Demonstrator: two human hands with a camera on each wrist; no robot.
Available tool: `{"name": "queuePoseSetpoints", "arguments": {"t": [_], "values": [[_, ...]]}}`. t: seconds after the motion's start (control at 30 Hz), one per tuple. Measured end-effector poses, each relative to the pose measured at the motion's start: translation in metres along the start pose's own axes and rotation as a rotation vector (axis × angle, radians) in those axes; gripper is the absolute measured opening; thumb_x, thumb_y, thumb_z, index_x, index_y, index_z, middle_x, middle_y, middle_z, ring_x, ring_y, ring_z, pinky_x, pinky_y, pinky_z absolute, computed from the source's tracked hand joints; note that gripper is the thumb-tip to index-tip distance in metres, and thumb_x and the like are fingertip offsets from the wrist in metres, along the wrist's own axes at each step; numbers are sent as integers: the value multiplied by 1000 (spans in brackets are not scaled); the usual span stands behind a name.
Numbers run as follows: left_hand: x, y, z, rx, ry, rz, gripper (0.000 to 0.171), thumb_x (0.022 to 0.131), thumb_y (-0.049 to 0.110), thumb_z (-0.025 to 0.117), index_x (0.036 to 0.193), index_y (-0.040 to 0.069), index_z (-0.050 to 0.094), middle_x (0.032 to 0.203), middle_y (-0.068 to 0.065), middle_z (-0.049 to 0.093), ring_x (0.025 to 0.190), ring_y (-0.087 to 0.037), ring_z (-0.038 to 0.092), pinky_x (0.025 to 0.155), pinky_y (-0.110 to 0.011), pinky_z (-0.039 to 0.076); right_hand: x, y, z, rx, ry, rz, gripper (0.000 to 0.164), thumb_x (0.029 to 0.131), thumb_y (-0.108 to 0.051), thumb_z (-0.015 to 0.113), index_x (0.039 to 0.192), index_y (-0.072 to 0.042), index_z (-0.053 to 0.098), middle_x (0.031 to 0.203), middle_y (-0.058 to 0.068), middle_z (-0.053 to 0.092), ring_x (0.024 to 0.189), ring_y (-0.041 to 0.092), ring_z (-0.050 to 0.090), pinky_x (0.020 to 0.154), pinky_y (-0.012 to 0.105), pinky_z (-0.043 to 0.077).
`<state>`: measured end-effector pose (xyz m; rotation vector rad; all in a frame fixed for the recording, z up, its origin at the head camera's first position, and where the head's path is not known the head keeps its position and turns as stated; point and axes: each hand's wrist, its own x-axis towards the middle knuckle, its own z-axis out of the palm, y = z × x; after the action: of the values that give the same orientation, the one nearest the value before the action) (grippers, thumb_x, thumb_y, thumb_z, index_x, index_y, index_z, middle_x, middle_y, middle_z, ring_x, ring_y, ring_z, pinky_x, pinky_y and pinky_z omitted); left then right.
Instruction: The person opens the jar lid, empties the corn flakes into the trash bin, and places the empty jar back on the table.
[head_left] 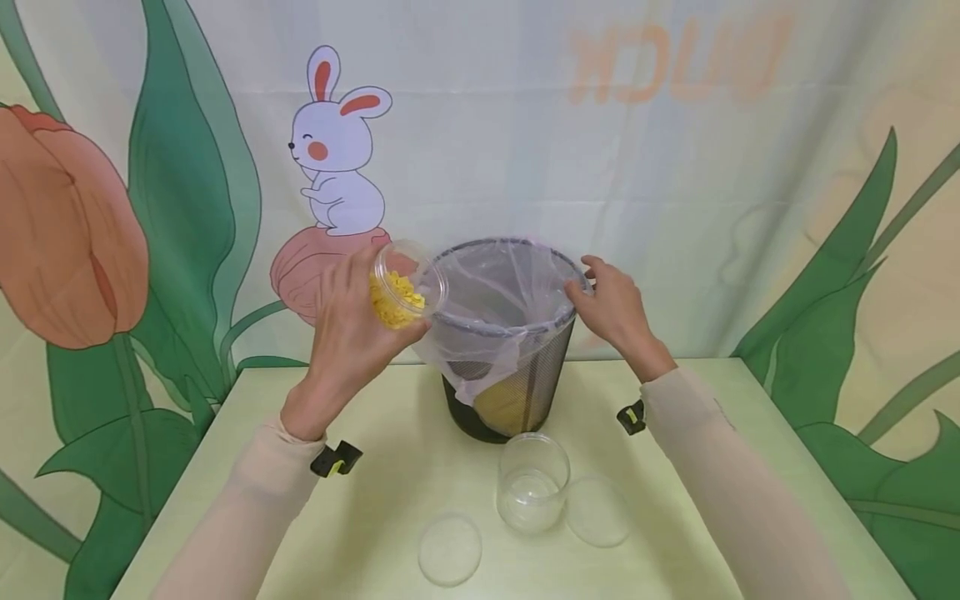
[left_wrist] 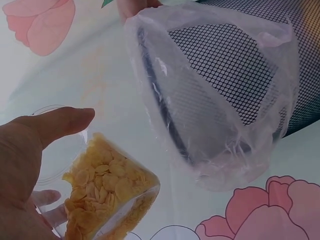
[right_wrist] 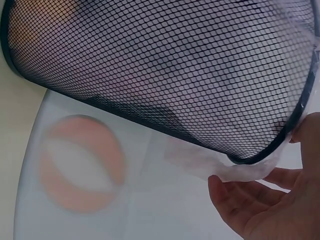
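Note:
My left hand (head_left: 348,333) grips a clear plastic jar (head_left: 431,287) partly filled with small yellow flakes (left_wrist: 107,182). The jar is tilted, its mouth uncovered, beside the left rim of a black mesh trash bin (head_left: 543,375). A thin translucent bag (head_left: 480,350) lines this bin and folds over its rim. At the bin's right side, my right hand (head_left: 615,308) holds the rim, with thumb and fingers about the edge and bag. In the right wrist view, the fingers (right_wrist: 257,192) lie against the bag's overhang below the rim.
On the pale table (head_left: 390,492) in front of the bin stands another clear jar (head_left: 534,483), uncovered. A round clear lid (head_left: 450,550) lies to its left, and another clear lid (head_left: 598,511) to its right. A printed curtain (head_left: 480,150) hangs close behind the bin.

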<state>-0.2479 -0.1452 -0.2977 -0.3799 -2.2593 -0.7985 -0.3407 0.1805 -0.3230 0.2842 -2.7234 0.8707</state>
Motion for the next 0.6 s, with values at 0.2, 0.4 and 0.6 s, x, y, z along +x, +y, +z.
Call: {"name": "queuePoseSetpoints", "arguments": {"t": [0.2,0.4,0.6], "values": [[14,4,1,4,-3,23,95,63,30,90,142,10,40,135,-16,49,121,-34,41,99,-51,36,6,2,4,12,-32,63,61,94,-36,47,146,-5,44,132,21,60,116,38,60,93,54,50],[23,6,2,20,-8,32,96,62,33,91,141,10,41,134,-17,49,121,-34,41,98,-51,37,10,2,6,22,-69,96,59,95,-32,44,147,-6,42,138,20,57,124,38,56,98,54,48],[33,5,5,44,-23,43,96,63,33,90,141,8,40,135,-17,49,119,-35,41,98,-49,37,13,3,6,28,-99,101,56,98,-28,38,149,-4,39,143,21,52,128,40,53,102,54,45]]}}
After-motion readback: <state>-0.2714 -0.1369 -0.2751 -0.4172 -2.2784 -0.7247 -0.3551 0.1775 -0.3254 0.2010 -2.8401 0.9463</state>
